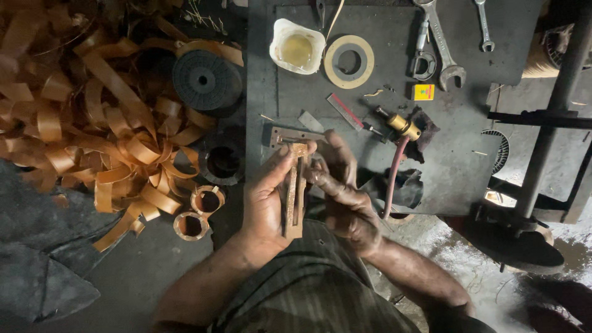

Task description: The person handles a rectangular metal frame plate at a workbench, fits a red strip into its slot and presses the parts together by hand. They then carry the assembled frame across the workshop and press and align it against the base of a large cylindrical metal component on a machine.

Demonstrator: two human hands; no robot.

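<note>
While the person sits over the dark bench (468, 179), both hands are up in front of the chest, and they've got a long flat strip (295, 191) between them, brownish and gritty-looking, standing nearly upright. Left hand (266, 206) is wrapped around it from the side, thumb pressed along the upper part, so that hand is firmly grasping the strip. Right hand (342, 197) sits just beside it, fingers curled in and touching the strip's right edge near the top; whether it truly pinches the strip or only steadies it, I can't tell from here.

Just behind the hands on the bench lies a flat metal plate (290, 134), and next to it a small grey blade (310, 121) and a slim bar with a red edge (345, 111). Over to the right there's a brass fitting (402, 125) with a reddish hose (394, 172) curving down off the bench edge. Further back, a white tub (297, 46) holding yellowish liquid, and right beside it a tan ring (349, 61). A small yellow box (423, 92) sits near a big spanner (441, 46), with a thinner spanner (484, 26) off toward the corner.

Down on the left, a heap of orange-brown ribbon (92, 123) sprawls across the floor, a dark round spool (206, 80) resting at its edge, and two small coiled loops (198, 213) lying near the left forearm.
</note>
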